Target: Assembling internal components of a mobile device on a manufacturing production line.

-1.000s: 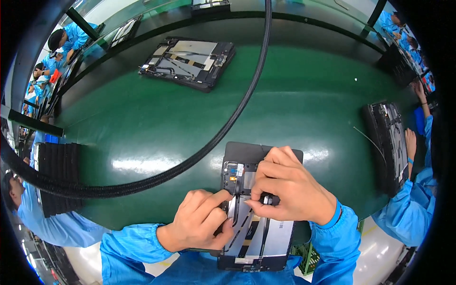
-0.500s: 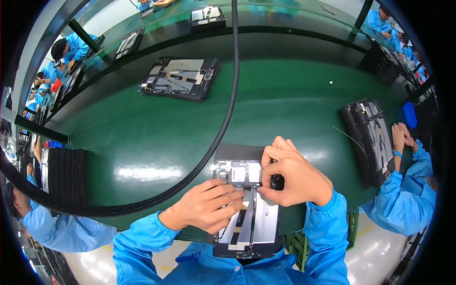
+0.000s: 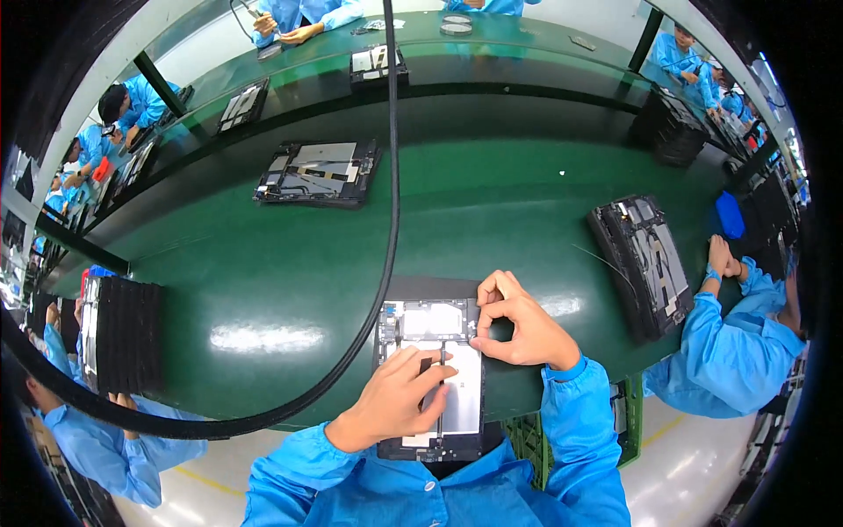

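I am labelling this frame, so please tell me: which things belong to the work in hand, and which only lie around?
In use:
- left hand on the open black tablet body with silver inner plates
- right hand, pinching at its right edge

Lying about:
- second opened tablet
- stack of black trays
- hanging black cable
- green workbench

Left hand [image 3: 399,395] palm-down, fingers extended, thumb and forefinger pinched. Right hand [image 3: 518,329] curled, thumb meeting forefinger. Both forearms blue-sleeved.

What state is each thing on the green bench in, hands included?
Opened tablet: back off, insides showing, under both hands.
Left hand: fingers pressing on its middle.
Right hand: pinching at its right edge.
Second tablet: open, untouched.
Third tablet: open, untouched.
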Available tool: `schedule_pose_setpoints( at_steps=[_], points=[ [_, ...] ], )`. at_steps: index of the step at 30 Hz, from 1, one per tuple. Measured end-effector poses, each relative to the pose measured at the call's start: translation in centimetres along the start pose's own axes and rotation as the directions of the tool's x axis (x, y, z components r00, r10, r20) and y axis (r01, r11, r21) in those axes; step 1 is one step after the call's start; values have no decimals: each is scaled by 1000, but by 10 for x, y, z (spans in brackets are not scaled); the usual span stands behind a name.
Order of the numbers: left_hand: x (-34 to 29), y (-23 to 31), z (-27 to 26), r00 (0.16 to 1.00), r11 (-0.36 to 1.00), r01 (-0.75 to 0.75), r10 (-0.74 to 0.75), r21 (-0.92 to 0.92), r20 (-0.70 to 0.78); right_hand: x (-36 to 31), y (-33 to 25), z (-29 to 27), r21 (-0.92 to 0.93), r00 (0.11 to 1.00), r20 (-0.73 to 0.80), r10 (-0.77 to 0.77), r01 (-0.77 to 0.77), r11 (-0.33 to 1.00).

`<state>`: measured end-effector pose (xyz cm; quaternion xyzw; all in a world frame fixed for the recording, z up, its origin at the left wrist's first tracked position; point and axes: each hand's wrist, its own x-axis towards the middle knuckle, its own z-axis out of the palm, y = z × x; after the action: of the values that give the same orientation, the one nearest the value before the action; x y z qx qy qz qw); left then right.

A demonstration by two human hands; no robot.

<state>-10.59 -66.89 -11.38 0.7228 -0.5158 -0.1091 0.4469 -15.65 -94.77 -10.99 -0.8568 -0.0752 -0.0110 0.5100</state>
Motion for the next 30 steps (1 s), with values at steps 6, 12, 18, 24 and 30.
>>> schedule_pose_setpoints(
  at_steps=[6, 12, 18, 24, 30],
  points=[
    [5, 3, 9, 998, 931, -59, 59, 361, 11, -6, 15, 6, 66, 999, -6, -37, 37, 997],
    [12, 5, 9, 994, 936, -96, 74, 338, 76, -7, 15, 5, 154, 1000, 14, 7, -9, 988],
    [18, 6, 13, 988, 936, -122, 84, 330, 126, -7, 17, 3, 150, 1000, 8, -6, 4, 989],
    [18, 9, 15, 985, 930, -118, 66, 348, 159, -7, 13, 5, 120, 1000, 16, -13, 11, 993],
    [21, 15, 20, 980, 893, -192, 152, 408, 127, -8, 11, 5, 171, 999, -15, 34, -31, 985]
  ],
)
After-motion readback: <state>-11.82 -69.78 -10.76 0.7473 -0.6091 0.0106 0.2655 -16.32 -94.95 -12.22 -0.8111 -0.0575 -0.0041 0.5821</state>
